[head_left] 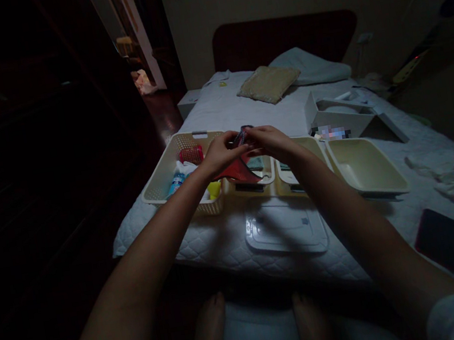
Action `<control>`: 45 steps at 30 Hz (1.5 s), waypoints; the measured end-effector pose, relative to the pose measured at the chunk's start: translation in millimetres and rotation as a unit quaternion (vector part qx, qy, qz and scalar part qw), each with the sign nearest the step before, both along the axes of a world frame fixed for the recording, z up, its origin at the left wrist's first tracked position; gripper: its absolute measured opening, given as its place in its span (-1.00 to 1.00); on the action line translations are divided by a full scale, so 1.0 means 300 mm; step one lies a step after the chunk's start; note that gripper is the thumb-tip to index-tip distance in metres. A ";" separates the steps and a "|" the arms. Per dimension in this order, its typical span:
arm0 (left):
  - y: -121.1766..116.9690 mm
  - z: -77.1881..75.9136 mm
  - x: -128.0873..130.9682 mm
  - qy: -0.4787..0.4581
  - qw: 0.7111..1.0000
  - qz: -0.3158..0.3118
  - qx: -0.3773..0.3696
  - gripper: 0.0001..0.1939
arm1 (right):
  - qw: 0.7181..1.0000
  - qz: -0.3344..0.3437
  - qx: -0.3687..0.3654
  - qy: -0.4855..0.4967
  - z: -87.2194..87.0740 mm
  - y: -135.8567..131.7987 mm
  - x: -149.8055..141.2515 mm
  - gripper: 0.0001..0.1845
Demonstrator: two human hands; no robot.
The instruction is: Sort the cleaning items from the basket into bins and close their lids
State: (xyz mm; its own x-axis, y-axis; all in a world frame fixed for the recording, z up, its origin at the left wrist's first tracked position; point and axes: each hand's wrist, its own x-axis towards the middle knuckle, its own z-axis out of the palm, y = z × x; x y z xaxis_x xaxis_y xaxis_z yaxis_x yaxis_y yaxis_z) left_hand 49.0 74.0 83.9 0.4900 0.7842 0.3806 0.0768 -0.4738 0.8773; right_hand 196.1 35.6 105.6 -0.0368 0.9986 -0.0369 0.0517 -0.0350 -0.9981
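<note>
My left hand [223,153] and my right hand [266,140] are close together over the storage boxes, fingers curled. Both hold a red, thin, cloth-like item [241,171] with a dark patterned part at its top; its exact kind is unclear in the dim light. Its red part hangs down below the fingers. To the left stands a cream perforated basket [155,185] holding a small red basket [191,154], a blue bottle [176,183] and something yellow [213,189]. Beneath and right of my hands are cream bins [315,149], partly hidden by my hands and right forearm.
Another cream bin [368,166] stands to the right. A clear plastic lid [284,227] lies on the bed [219,252] in front. Further right are a dark tablet-like object [439,239] and a grey open box [351,120]. A beige cushion [268,83] lies near the headboard [283,38].
</note>
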 end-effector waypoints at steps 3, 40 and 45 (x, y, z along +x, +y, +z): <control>0.004 -0.006 -0.005 0.017 0.999 0.014 0.030 -0.69 | 0.999 -0.002 0.009 -0.033 0.015 -0.009 -0.002 -0.68; 0.024 0.065 -0.045 -0.169 0.948 0.156 -0.218 -0.83 | 0.987 -0.079 0.138 -0.024 -0.031 0.024 0.020 -0.81; 0.015 0.051 -0.055 -0.158 0.954 0.109 -0.231 -0.61 | 0.980 -0.109 0.162 -0.039 -0.025 0.027 0.026 -0.77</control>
State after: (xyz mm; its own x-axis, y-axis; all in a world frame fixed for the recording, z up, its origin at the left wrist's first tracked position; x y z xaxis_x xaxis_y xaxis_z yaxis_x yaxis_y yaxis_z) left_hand 32.6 78.5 99.2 0.2136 0.9743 0.0717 -0.1737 -0.0343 0.9842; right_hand 203.8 43.8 98.2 0.1702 0.9422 0.2885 0.1540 0.2638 -0.9522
